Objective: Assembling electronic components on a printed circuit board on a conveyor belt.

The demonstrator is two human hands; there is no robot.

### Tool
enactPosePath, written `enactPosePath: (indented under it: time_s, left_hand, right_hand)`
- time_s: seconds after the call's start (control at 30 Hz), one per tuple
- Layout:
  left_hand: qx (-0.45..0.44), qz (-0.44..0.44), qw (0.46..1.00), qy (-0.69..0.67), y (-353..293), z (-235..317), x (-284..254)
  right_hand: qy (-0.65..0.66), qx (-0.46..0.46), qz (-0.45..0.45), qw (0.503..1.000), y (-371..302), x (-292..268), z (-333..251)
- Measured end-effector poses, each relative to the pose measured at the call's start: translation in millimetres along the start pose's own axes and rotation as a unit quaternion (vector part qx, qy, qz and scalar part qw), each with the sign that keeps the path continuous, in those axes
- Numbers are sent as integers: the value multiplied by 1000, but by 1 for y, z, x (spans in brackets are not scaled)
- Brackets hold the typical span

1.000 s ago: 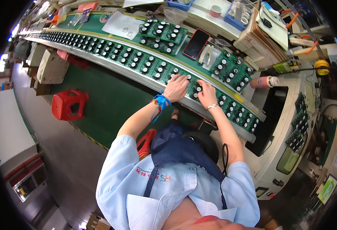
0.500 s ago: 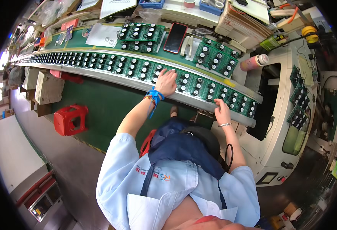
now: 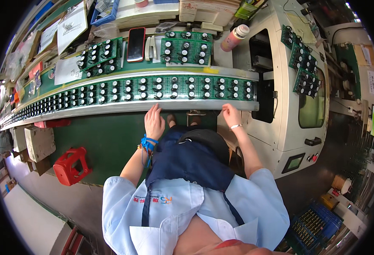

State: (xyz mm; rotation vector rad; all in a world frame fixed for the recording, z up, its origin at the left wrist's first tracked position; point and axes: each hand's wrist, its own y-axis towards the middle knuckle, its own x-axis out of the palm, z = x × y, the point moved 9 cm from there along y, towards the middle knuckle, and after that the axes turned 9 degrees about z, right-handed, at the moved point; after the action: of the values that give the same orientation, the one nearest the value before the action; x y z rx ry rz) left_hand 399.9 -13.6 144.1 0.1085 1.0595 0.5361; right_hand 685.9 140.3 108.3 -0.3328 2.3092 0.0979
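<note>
A long row of green circuit boards (image 3: 182,92) with black, white-topped round components lies in a metal rail (image 3: 123,106) across the view. My left hand (image 3: 154,122) is at the rail's front edge, fingers stretched out and nothing in them. Farther right, my right hand (image 3: 231,115) is at the same edge, its fingers loosely bent and nothing visible in them. Behind the rail lie more boards, one pile (image 3: 97,57) to the left and another group (image 3: 186,49) to the right. A phone (image 3: 136,44) with a red edge lies between them, beside a white two-armed tool (image 3: 151,48).
A pale machine (image 3: 276,140) with a dark opening stands at the rail's right end; boards (image 3: 305,63) hang on its side. A pink bottle (image 3: 234,39) is near its corner. A red stool (image 3: 72,165) stands at left. Paper sheets (image 3: 68,71) lie behind the rail.
My left hand has come off the boards and back toward me to the rail's front edge. My right hand stays near the edge. The whole view has turned and shifted.
</note>
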Motion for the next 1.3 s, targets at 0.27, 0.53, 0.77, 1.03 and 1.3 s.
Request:
enactPosePath:
  time_s: [0.27,0.53,0.77,1.03,1.3]
  left_hand:
    - [34,-52,997,47,-8,-5,18]
    - [15,-24,997,66,-6,0,19]
    - [-1,-2,997,75,-8,1,19]
    - [-9,25,997,74,-8,3,18]
    - [-20,12,996,83,-10,-2,20]
  right_hand:
    - [-149,30,126,980,50,-56,22]
    - [-283,101,40,953,74,-35,38]
    - [-256,135,63,955,74,-36,48]
    - [-220,121,94,963,73,-35,52]
    - [-231,133,103,958,75,-59,69]
